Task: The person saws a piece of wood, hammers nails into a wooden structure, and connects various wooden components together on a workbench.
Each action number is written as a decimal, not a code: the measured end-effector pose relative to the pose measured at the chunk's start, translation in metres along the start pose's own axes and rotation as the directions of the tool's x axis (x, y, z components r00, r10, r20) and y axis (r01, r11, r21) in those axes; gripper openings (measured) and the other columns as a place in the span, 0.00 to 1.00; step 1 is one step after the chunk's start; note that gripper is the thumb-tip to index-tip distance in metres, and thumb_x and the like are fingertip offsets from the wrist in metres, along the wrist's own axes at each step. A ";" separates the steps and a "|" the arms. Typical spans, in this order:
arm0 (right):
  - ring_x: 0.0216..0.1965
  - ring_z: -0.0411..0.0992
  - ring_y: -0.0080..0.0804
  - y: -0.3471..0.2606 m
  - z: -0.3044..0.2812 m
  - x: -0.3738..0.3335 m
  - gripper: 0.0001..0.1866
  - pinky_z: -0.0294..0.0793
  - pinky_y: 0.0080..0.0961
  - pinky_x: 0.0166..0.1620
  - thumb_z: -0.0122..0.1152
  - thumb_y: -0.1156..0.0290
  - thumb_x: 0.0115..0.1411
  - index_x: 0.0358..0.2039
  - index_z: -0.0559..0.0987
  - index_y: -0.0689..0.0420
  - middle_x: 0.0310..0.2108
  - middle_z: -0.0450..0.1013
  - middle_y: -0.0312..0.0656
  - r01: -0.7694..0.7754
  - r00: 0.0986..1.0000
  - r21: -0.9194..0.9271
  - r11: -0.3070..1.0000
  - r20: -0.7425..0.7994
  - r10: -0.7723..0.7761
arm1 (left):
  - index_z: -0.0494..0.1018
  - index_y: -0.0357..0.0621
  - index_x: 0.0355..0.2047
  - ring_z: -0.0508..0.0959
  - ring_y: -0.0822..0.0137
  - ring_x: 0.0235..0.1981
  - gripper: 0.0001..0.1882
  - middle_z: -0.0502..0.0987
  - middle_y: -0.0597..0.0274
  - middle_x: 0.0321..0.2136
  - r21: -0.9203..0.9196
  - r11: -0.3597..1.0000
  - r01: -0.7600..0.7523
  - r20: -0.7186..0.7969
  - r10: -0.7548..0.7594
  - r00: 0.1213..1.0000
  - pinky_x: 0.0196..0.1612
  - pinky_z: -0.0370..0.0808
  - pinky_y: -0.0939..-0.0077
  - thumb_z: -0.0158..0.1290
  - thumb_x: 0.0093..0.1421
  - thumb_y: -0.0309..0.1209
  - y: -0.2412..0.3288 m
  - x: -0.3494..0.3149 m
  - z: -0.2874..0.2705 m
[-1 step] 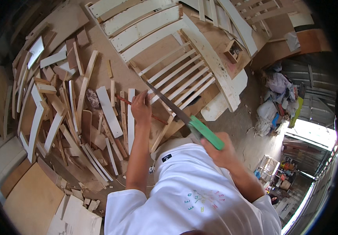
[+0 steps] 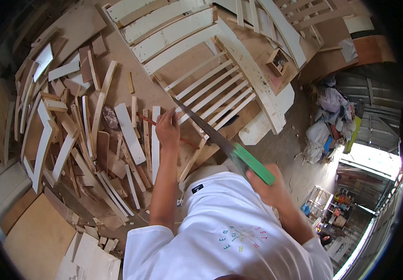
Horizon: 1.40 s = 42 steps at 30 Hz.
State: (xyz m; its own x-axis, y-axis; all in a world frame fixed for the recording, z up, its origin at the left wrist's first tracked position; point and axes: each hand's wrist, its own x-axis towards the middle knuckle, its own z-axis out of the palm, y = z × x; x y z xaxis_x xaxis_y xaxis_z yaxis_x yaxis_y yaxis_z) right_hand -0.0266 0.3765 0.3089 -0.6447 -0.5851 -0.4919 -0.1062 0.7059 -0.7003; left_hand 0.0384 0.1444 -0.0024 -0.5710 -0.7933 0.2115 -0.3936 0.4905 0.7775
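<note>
My right hand (image 2: 266,182) is closed around the green handle of a handsaw (image 2: 210,131). The saw's long blade slants up and left, its tip among the ends of thin white slats in a slatted wooden frame (image 2: 270,105). Left of the blade, my left hand (image 2: 168,129) has its fingers bent together at the end of a white wooden slat (image 2: 189,109); the exact grip is partly hidden. A reddish-brown stick (image 2: 189,142) passes beneath that hand and shows on both sides of it.
Many loose wooden offcuts (image 2: 101,98) lie heaped to the left. A plywood sheet (image 2: 40,235) is at the lower left. Beyond the frame stands a small wooden box (image 2: 277,62) with small pieces inside. Plastic bags (image 2: 320,135) are piled on the right.
My right hand has drawn the handsaw back toward my body, down and to the right. The left hand stays in nearly the same place.
</note>
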 end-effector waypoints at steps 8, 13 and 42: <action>0.19 0.59 0.14 0.015 -0.008 -0.043 0.14 0.57 0.22 0.22 0.64 0.69 0.65 0.24 0.74 0.59 0.17 0.65 0.26 -0.143 0.989 0.478 0.867 0.031 0.146 | 0.80 0.41 0.42 0.83 0.47 0.37 0.18 0.83 0.49 0.33 -0.091 0.960 0.264 0.211 -0.240 0.947 0.44 0.77 0.53 0.45 0.72 0.41 -0.004 0.040 -0.021; 0.18 0.59 0.18 0.038 -0.028 -0.045 0.16 0.56 0.23 0.22 0.65 0.64 0.63 0.23 0.73 0.58 0.16 0.65 0.29 -0.035 0.995 0.479 0.877 0.099 -0.014 | 0.80 0.44 0.38 0.82 0.40 0.35 0.26 0.83 0.44 0.30 0.331 0.891 0.310 0.093 -0.358 0.929 0.40 0.77 0.45 0.37 0.74 0.48 0.001 0.070 -0.001; 0.18 0.68 0.46 0.127 -0.030 0.076 0.08 0.66 0.35 0.24 0.62 0.73 0.56 0.23 0.74 0.60 0.18 0.67 0.46 0.396 0.918 0.098 0.913 -0.037 -0.394 | 0.83 0.43 0.29 0.80 0.35 0.28 0.35 0.80 0.40 0.24 0.347 0.872 0.344 0.046 -0.383 0.923 0.36 0.76 0.44 0.31 0.75 0.49 -0.026 0.056 0.021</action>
State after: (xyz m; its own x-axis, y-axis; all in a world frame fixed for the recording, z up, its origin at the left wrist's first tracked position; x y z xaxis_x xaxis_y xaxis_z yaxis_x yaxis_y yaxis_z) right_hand -0.1121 0.4334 0.1981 -0.5785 -0.8005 -0.1567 -0.2779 0.3741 -0.8848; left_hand 0.0011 0.0945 -0.0233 -0.4092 -0.9033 -0.1293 -0.7900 0.2798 0.5455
